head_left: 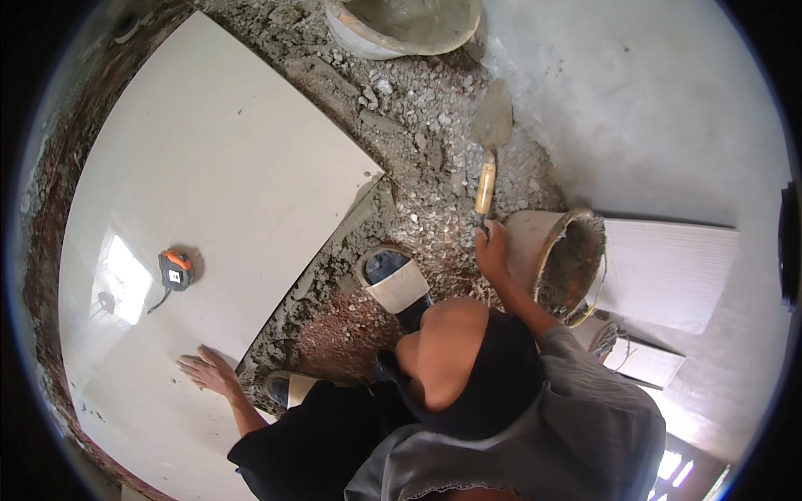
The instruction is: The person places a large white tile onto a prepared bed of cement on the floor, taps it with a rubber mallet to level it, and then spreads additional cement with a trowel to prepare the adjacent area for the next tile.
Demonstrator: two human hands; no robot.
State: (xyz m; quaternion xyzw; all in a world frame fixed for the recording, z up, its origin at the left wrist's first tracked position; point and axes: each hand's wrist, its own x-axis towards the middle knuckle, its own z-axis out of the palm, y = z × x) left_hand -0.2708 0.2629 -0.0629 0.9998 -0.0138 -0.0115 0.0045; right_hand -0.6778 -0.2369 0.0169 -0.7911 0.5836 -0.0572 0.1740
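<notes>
My left hand (209, 372) lies flat on the large glossy cream tile (242, 159), palm down and fingers spread. Near the tile's middle rests an orange and black tape measure (176, 270) with a short end of tape out. My right hand (491, 249) is closed on the rear end of a trowel (485, 188). The trowel has a wooden handle, and its mortar-coated blade points away from me over the rubble. Part of that grip is hidden by my fingers. Wet mortar (322, 255) shows along the tile's near right edge.
A mortar-caked tub (355, 40) stands at the far side. A tipped bucket (535, 238) lies beside my right forearm, with a white ribbed panel (677, 267) and a smaller container (603, 338) behind it. Rough gravel (434, 159) separates the tile from smooth grey floor (643, 108). My sandalled foot (397, 282) rests on the rubble.
</notes>
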